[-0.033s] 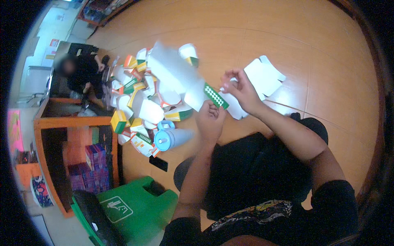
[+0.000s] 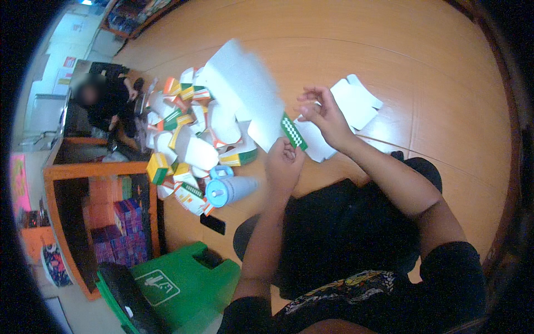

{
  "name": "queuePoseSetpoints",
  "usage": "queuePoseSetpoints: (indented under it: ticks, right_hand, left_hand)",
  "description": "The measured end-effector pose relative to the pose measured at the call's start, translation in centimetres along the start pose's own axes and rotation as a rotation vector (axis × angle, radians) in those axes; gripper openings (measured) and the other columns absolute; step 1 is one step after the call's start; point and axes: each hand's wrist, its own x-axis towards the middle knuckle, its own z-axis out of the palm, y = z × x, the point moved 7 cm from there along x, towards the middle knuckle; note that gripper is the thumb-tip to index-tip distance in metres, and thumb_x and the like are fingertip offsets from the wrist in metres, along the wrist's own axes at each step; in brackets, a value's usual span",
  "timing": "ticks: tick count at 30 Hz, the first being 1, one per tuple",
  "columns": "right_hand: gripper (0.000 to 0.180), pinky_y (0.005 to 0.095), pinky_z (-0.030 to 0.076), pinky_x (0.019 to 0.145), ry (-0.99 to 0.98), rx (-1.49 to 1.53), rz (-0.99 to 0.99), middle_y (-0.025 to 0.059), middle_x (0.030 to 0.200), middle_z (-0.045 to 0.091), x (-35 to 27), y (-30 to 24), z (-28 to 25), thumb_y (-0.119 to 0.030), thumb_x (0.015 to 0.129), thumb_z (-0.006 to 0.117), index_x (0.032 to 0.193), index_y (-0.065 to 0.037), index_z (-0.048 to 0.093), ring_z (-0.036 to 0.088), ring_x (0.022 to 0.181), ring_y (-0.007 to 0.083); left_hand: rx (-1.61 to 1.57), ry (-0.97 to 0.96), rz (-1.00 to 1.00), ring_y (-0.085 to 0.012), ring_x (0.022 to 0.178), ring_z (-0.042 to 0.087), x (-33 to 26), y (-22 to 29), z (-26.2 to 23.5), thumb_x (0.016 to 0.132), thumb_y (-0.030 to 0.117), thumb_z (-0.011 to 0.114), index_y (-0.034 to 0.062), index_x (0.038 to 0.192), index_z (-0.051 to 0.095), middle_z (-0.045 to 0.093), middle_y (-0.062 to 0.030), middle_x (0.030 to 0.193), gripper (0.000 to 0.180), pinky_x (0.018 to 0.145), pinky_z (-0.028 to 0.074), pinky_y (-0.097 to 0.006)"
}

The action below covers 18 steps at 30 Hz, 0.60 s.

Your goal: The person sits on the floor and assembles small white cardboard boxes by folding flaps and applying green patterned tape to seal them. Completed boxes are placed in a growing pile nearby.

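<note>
I sit on a wooden floor [image 2: 389, 44]. My left hand [image 2: 283, 164] grips the lower edge of a flat white carton blank [image 2: 245, 94] with a green checkered strip; the blank is blurred and raised over the pile. My right hand [image 2: 322, 114] pinches the blank's right side with curled fingers, close beside the strip. Under my hands lie more flat white blanks [image 2: 356, 103]. A pile of folded white, green, orange and yellow cartons [image 2: 189, 133] spreads to the left.
A blue lidded tumbler [image 2: 225, 190] lies on its side by the pile, with a black phone [image 2: 213, 224] near it. A green bin [image 2: 172, 284] stands at lower left beside a wooden shelf unit [image 2: 100, 211]. Another person [image 2: 105, 100] sits at far left.
</note>
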Motion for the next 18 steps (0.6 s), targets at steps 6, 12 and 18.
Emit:
queuePoseSetpoints:
  ticks: [6, 12, 18]
  right_hand:
    - [0.030, 0.0277, 0.052, 0.074, 0.141, -0.123, 0.120, 0.0070, 0.096, 0.063, 1.1, -3.9, -1.8, -0.022, 0.095, 0.058, 0.114, 0.000, 0.053, 0.062, 0.087, 0.0134]
    - [0.024, 0.0290, 0.053, 0.071, 0.079, -0.071, 0.322, 0.0085, 0.089, 0.065, -0.9, 0.4, 0.0, -0.020, 0.097, 0.053, 0.105, 0.001, 0.059, 0.064, 0.080, 0.0139]
    - [0.021, 0.0352, 0.053, 0.070, 0.055, -0.233, 0.193, 0.0137, 0.092, 0.066, -0.9, 0.5, 0.7, -0.020, 0.097, 0.050, 0.097, 0.000, 0.058, 0.066, 0.076, 0.0228]
  left_hand:
    - [0.378, -0.176, 0.145, -0.0335, 0.086, 0.059, -0.3, 0.3, 1.9, 0.075, 0.008, 0.069, 0.0001, 0.100, 0.057, 0.059, -0.0160, 0.089, 0.029, 0.076, 0.048, -0.041]
    - [0.400, 0.131, 0.354, -0.0326, 0.090, 0.058, 0.5, 3.3, 0.0, 0.077, 0.010, 0.071, 0.0023, 0.100, 0.058, 0.057, -0.0163, 0.097, 0.027, 0.079, 0.047, -0.041]
    - [0.283, 0.150, 0.213, -0.0220, 0.070, 0.059, 0.7, 2.3, -0.9, 0.082, 0.008, 0.068, 0.0033, 0.096, 0.061, 0.061, -0.0101, 0.085, 0.017, 0.066, 0.048, -0.032]
